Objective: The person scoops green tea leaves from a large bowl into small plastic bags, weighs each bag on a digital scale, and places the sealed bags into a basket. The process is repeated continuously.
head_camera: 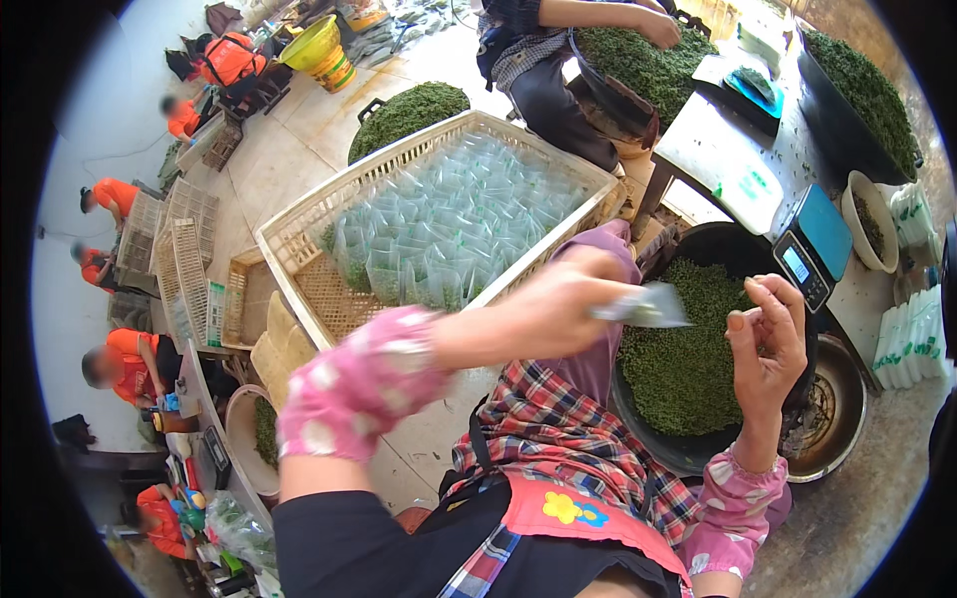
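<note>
My left hand [553,303], blurred by motion, is shut on a small clear plastic bag [658,306]. Green bits show faintly inside that bag. To its right, my right hand [770,344] is raised with bent fingers and the thumb apart, and I see nothing in it. Both hands are above or beside a black tub [635,441] of small green peppercorn-like berries [677,374]. On the left, a cream plastic crate [299,318] holds many upright clear bags [456,224] with green contents at their bottoms.
A digital scale [811,239] sits on the table at right, near stacks of flat bags [908,340] and a cream bowl [871,224]. A metal basin [845,441] stands below. Across from me, a co-worker's hand [658,30] reaches into another tub. Several people in orange sit far left.
</note>
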`<state>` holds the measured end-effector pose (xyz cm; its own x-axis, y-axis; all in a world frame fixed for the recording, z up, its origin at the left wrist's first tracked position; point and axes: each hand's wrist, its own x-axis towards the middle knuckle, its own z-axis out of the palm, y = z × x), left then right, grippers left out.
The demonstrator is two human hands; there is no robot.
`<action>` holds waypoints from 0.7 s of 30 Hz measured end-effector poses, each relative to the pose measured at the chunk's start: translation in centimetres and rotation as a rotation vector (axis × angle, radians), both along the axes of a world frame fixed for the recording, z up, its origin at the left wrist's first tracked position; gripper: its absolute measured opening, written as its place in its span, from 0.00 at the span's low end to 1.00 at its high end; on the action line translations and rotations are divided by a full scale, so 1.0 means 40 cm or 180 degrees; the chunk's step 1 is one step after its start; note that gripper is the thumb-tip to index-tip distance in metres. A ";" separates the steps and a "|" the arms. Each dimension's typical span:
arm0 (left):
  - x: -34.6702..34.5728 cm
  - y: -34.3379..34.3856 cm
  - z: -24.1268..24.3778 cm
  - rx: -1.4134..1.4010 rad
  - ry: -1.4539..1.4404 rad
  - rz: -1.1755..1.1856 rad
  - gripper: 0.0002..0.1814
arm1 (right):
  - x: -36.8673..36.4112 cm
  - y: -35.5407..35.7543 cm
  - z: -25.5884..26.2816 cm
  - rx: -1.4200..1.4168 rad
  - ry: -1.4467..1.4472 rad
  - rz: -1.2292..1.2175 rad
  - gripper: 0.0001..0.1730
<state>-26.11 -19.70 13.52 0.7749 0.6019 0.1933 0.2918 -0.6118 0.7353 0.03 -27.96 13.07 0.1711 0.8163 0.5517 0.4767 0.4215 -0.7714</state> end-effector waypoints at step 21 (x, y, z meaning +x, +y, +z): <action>-0.521 -0.053 -0.272 -0.1744 0.1700 0.2359 0.12 | 0.196 -0.133 -0.417 -0.1755 0.0540 -0.0383 0.06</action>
<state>-46.96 -21.82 2.65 0.0838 0.8599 -0.5035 0.8216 0.2263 0.5232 7.89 -33.26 -3.63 0.3291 0.9443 0.0083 0.3471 -0.1128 -0.9310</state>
